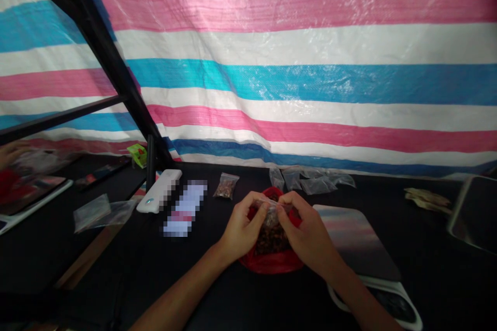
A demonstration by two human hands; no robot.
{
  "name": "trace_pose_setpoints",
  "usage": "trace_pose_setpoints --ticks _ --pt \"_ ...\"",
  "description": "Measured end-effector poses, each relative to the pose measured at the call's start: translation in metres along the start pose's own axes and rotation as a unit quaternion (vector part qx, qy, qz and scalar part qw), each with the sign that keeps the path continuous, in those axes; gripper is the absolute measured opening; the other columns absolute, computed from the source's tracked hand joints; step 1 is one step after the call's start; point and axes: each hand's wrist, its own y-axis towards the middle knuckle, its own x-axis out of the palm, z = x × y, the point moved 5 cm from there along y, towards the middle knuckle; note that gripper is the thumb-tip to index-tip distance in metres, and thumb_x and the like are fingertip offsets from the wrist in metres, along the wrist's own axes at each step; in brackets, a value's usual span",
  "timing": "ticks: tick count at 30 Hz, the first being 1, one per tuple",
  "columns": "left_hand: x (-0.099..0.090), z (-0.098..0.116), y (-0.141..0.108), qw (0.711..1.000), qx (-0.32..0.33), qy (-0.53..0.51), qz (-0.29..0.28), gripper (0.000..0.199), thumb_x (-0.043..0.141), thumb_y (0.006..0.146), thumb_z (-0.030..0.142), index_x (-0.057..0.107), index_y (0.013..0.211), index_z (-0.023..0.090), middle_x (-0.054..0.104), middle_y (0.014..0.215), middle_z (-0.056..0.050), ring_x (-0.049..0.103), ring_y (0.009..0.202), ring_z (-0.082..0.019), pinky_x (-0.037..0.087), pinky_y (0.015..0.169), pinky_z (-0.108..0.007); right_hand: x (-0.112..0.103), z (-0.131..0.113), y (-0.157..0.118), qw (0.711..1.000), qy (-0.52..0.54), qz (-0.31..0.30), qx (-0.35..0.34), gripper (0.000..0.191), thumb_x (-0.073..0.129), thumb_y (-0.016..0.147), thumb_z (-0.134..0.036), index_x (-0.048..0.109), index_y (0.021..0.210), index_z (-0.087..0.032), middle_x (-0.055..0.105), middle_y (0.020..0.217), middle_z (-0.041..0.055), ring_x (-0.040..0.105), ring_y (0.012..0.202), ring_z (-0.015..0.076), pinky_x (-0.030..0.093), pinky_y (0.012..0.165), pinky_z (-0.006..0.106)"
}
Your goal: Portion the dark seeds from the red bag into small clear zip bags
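My left hand [245, 221] and my right hand [305, 226] meet in front of me, thumbs and fingers pinching the top edge of a small clear plastic bag [272, 213]. Directly beneath lies an open red plastic bag [267, 264] holding a heap of small brown pieces [272, 240]. Whether the clear bag has anything inside is hard to make out. Just right of the red bag sits a flat kitchen scale [359, 240] with a shiny metal plate, partly covered by my right forearm. A filled zip bag [225, 186] of similar brown bits rests farther back on the left.
Several flat clear bags [318, 182] lie along the table's back edge. A white device [160, 191] and a blurred-out phone screen [186, 209] are at left. More clear bags [104, 213] lie beyond. Another person's hand [11, 154] shows far left. Black frame bars [101, 57] stand before a striped tarp.
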Motion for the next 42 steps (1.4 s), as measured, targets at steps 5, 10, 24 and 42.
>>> trace_pose_setpoints --ticks 5,10,24,42 --pt "-0.001 0.007 0.001 1.0 0.022 0.017 0.002 0.025 0.057 0.102 0.039 0.071 0.102 0.017 0.072 0.1 -0.007 0.067 0.094 -0.019 0.053 0.087 -0.03 0.002 0.0 -0.001 0.999 0.028 -0.006 -0.015 0.013 0.052 0.101 -0.031 0.061 0.094 -0.024 0.067 0.092 0.0016 0.063 0.087 0.0188 0.049 0.081 0.031" --pt "0.0 0.017 0.001 0.998 0.063 0.019 -0.009 0.023 0.061 0.1 0.034 0.07 0.089 0.016 0.071 0.094 -0.008 0.067 0.091 -0.019 0.053 0.085 -0.031 0.003 0.0 -0.001 0.999 -0.02 -0.008 -0.05 0.011 0.056 0.1 -0.028 0.064 0.093 -0.025 0.067 0.094 0.0019 0.062 0.088 0.0197 0.047 0.082 0.033" --pt "-0.075 -0.01 0.039 0.972 -0.061 -0.016 0.225 0.039 0.064 0.095 0.048 0.071 0.116 0.016 0.074 0.094 -0.005 0.067 0.081 -0.018 0.052 0.07 -0.027 -0.014 0.006 0.001 0.992 0.02 0.118 -0.031 0.026 0.051 0.104 -0.036 0.063 0.125 -0.026 0.067 0.102 0.0031 0.063 0.089 0.0185 0.051 0.084 0.033" --pt "-0.061 -0.016 0.028 0.864 0.048 0.501 -0.006 0.036 0.043 0.092 0.003 0.065 0.112 0.025 0.072 0.125 -0.008 0.054 0.135 -0.027 0.033 0.11 -0.052 0.002 0.047 0.029 0.951 -0.306 -0.025 -0.039 0.042 0.039 0.107 -0.041 0.078 0.115 -0.027 0.073 0.131 0.0081 0.051 0.134 0.0336 0.036 0.113 0.059"
